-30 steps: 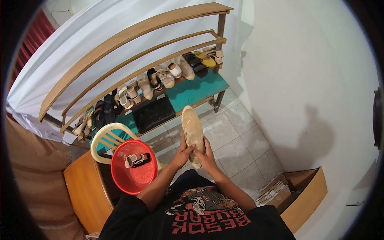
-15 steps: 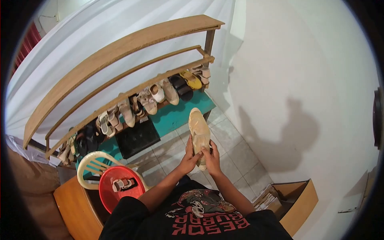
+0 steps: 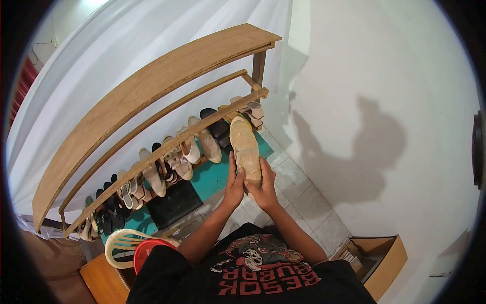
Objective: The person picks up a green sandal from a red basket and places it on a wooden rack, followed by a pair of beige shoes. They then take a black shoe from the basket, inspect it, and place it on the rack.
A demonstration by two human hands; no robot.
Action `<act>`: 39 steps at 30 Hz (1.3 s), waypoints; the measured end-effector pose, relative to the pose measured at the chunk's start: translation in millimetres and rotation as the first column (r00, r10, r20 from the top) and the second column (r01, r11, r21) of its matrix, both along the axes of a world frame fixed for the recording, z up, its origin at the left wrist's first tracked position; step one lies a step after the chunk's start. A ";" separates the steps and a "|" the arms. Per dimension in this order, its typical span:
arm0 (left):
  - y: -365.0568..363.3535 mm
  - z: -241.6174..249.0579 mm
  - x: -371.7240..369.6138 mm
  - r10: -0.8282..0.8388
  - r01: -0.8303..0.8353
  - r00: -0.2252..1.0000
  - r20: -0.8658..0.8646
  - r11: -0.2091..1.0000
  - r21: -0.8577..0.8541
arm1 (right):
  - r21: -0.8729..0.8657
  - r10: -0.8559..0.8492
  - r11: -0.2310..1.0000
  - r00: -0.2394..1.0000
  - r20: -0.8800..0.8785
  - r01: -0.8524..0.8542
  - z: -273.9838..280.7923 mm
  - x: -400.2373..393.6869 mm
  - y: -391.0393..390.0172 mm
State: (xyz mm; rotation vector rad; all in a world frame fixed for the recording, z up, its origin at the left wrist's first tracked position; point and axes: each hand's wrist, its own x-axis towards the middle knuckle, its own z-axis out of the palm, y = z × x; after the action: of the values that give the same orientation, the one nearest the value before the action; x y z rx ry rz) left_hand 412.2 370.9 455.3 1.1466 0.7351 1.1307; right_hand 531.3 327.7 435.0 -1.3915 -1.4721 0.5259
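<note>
Farther up our view than half a second ago, the beige shoe [image 3: 246, 147] now overlaps the right end of the wooden rack [image 3: 152, 81], while our black left sleeve [image 3: 159, 268] hides most of the red bucket [image 3: 145, 252]. At the left we see an orange-brown cabinet [image 3: 104, 281] and, just beside it, a pale chair [image 3: 121, 247]. Next comes the long row of shoes [image 3: 152, 175] along the rack, above a turquoise tabletop [image 3: 215, 176] with a black panel [image 3: 174, 205] on it. Our left hand [image 3: 234, 187] grips the beige shoe along its left side, near the heel; our right hand [image 3: 266, 186] clasps the opposite side, both thumbs resting over the heel end. So the shoe lies between our palms, toe pointing away from us. At the right, a box [image 3: 390, 261] holding papers stands well apart from our hands.
</note>
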 end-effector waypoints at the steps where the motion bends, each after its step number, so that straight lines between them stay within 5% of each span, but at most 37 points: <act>1: 10.4 1.8 8.2 0.006 -0.006 1.000 -0.004 1.000 0.001 | 0.001 0.006 1.000 1.000 -0.004 -0.006 0.6 7.1 10.1; 9: 92.6 25.0 73.4 0.195 -0.182 0.974 -0.115 0.977 0.113 | 0.093 0.308 0.948 0.951 -0.039 -0.303 23.5 85.6 102.8; 17: 183.3 11.3 121.3 0.322 -0.313 0.945 -0.054 0.941 0.133 | 0.081 0.357 0.931 0.934 0.009 -0.356 52.8 164.4 176.5; 22: 212.7 34.4 132.9 0.464 -0.340 0.766 -0.445 0.879 0.333 | 0.093 0.371 0.924 0.928 0.016 -0.371 67.1 176.9 217.0; 26: 247.2 39.9 128.0 0.441 -0.374 0.810 -0.387 0.897 0.237 | 0.129 0.372 0.920 0.928 0.013 -0.371 67.8 173.0 248.5; 28: 268.6 34.2 122.4 0.516 -0.338 0.658 -0.548 0.853 0.398 | 0.130 0.372 0.920 0.928 0.014 -0.370 67.5 169.0 264.3; 34: 305.4 41.8 119.3 0.440 -0.289 0.694 -0.570 0.895 0.340 | 0.178 0.293 0.928 0.937 0.192 -0.327 69.3 165.3 297.4; 39: 351.4 18.2 107.5 0.326 -0.247 0.818 -0.474 0.943 0.223 | 0.163 0.278 0.939 0.948 0.155 -0.302 69.6 162.5 321.6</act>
State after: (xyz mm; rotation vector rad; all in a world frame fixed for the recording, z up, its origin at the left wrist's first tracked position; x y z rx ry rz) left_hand 519.7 722.3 473.5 1.5277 1.2846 1.1577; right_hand 693.8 649.3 504.6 -1.0847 -1.8005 0.4737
